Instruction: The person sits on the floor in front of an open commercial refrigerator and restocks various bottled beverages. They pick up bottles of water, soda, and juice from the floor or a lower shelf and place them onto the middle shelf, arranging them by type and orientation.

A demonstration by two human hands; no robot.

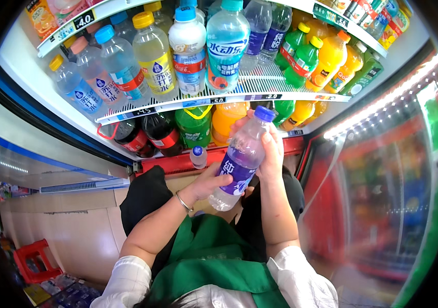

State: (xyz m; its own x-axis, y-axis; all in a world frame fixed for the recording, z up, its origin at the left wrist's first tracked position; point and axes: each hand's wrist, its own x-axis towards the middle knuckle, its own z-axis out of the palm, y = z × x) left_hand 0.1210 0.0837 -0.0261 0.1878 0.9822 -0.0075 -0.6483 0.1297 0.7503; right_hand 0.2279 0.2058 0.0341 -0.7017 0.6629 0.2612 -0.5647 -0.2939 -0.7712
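A clear plastic water bottle with a purple label and purple cap is tilted in front of my chest, held by both hands. My left hand grips its lower part, thumb across the label. Around the upper part, just under the cap, wraps my right hand. Behind it is the wire shelf of a drinks refrigerator, where similar purple-labelled bottles stand. Another bottle with a purple-blue cap stands below, by the red base sill.
Several sports-drink and flavoured-water bottles line the shelf's left side; orange juice bottles stand right. Large cola bottles sit on the bottom level. The glass door is open at right. A red plastic stool is at lower left.
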